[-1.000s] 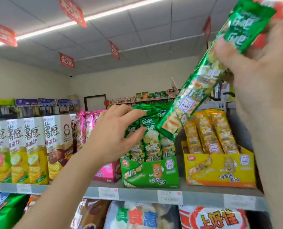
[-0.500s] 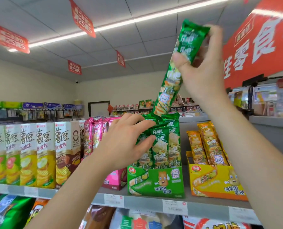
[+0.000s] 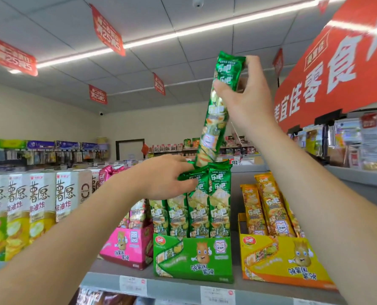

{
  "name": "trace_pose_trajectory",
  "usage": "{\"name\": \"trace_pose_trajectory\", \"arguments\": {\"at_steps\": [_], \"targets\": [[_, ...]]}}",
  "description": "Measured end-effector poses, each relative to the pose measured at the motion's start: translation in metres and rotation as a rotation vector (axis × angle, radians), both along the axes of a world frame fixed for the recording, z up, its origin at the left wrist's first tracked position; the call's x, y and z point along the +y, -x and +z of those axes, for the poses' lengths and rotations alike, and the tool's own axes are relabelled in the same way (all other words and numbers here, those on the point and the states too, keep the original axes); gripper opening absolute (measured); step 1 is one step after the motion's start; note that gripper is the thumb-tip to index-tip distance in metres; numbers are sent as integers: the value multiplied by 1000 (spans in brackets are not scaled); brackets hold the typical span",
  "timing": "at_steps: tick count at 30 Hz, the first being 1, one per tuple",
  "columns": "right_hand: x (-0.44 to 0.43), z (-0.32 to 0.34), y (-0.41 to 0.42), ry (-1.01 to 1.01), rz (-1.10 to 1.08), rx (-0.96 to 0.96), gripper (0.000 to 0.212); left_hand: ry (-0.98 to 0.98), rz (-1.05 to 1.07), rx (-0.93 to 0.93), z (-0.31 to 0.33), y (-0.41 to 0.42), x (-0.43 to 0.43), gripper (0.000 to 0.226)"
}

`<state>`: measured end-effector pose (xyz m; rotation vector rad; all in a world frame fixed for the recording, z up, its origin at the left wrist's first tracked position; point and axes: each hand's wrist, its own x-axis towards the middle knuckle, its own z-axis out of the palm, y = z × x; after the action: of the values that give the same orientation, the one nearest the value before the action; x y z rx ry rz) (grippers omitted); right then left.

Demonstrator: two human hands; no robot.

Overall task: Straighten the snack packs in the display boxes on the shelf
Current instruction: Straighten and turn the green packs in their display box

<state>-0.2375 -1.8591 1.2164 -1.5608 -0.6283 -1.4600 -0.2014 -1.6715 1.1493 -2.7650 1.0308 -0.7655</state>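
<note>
A green display box [image 3: 192, 258] stands on the shelf [image 3: 178, 289] with several long green snack packs [image 3: 218, 203] upright in it. My right hand [image 3: 247, 100] is shut on one more green snack pack [image 3: 216, 119] near its top, holding it almost upright; its lower end is just above the box's back row. My left hand [image 3: 163, 179] pinches the tops of the packs on the left side of the green box. A pink display box [image 3: 128, 245] stands to the left and a yellow display box [image 3: 282, 258] with orange packs [image 3: 269, 208] to the right.
Tall white chip cartons [image 3: 38, 208] line the shelf at the left. Price tags [image 3: 217, 294] hang on the shelf's front edge, with more bags on the shelf below. Red signs [image 3: 107, 29] hang from the ceiling. A counter with goods [image 3: 359, 148] is at the right.
My right hand has swung the green pack from a steep slant to nearly upright and brought it over the green box. My left hand has shifted up to the pack tops.
</note>
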Motion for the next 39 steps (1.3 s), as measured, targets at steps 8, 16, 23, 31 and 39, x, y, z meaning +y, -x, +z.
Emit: {"name": "trace_pose_trajectory", "arguments": {"at_steps": [8,16,23,31,39], "targets": [[3,6,-30,40,-29,15,22,23,45,-15,-1,2,3,68],[3,-18,-43,314,-47,381,28,72,19,42,-2,6,12,76],[2,-30,-34,516,-218,588,24,75,-43,0,-4,-4,20,80],[8,-37,-23,861,-356,914,49,230,-197,-70,-14,-15,16,69],[-14,-38,-16,943,-165,1002,83,-1,-165,-97,5,-9,2,53]]}}
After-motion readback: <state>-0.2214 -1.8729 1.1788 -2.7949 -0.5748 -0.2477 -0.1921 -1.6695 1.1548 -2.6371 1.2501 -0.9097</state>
